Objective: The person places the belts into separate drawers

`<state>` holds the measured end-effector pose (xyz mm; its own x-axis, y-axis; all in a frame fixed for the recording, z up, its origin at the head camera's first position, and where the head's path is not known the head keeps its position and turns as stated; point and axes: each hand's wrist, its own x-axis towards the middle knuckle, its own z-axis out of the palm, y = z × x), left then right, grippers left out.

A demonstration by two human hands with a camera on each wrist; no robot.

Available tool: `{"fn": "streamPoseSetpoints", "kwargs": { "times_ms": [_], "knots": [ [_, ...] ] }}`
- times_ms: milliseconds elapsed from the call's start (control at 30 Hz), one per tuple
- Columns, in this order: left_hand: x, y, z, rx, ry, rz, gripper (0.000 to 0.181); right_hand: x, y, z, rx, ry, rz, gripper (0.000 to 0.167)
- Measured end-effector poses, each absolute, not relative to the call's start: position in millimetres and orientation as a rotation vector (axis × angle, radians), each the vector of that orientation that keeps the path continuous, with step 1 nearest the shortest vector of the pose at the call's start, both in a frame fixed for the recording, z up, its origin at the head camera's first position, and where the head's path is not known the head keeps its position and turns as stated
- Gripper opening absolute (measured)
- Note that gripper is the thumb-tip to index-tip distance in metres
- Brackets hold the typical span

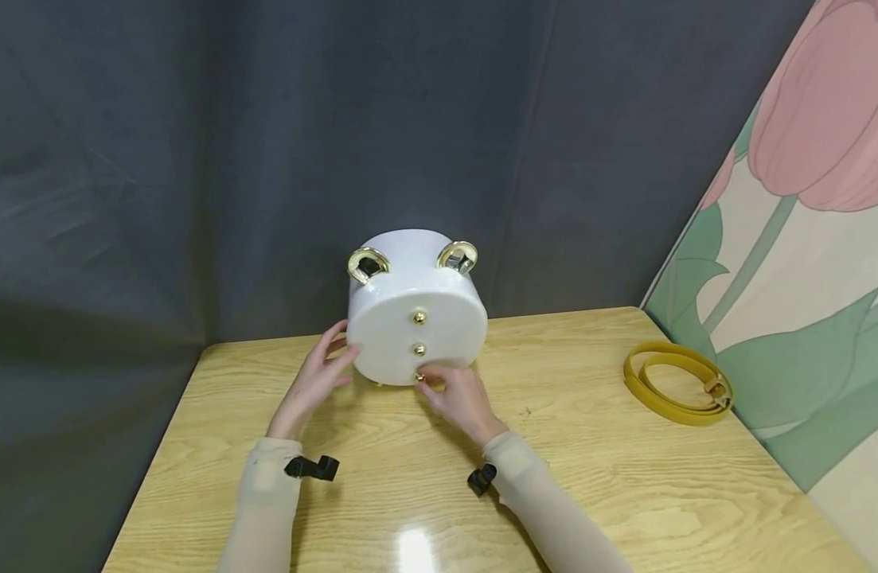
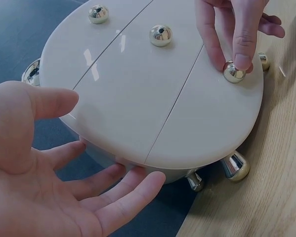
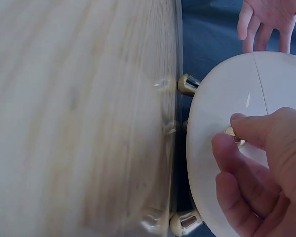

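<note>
A glossy white rounded box [image 1: 381,334] stands at the back of the table on small gold feet [image 2: 235,165]. Two gold loops like ears [image 1: 457,256] rise from its top. Seams divide its oval front into three sections, each with a round gold knob; the middle knob [image 2: 160,35] sits bare. Thumb and fingertips of my right hand [image 1: 462,398] pinch the lowest knob [image 2: 233,72]. My left hand [image 1: 317,386] is at the box's left side, fingers spread and slightly bent, fingertips against or close to the side wall; exact contact is unclear.
A coiled mustard-yellow belt [image 1: 678,410] with a buckle lies on the right of the wooden table [image 1: 367,477]. Behind the table hangs a dark curtain [image 1: 281,159]. A wall with painted tulips [image 1: 768,318] borders the right side.
</note>
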<state>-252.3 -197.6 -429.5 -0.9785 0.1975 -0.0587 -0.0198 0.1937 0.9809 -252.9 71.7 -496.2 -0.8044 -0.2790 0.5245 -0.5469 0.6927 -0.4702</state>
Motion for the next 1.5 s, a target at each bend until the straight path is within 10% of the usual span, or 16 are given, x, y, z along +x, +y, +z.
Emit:
{"fn": "streamPoseSetpoints", "kwargs": {
  "times_ms": [1500],
  "knots": [
    [-254, -199, -428, 0.185, 2.289, 1.868, 0.074, -219, 87, -482, 0.976, -2.529, 0.752, 0.017]
  ]
}}
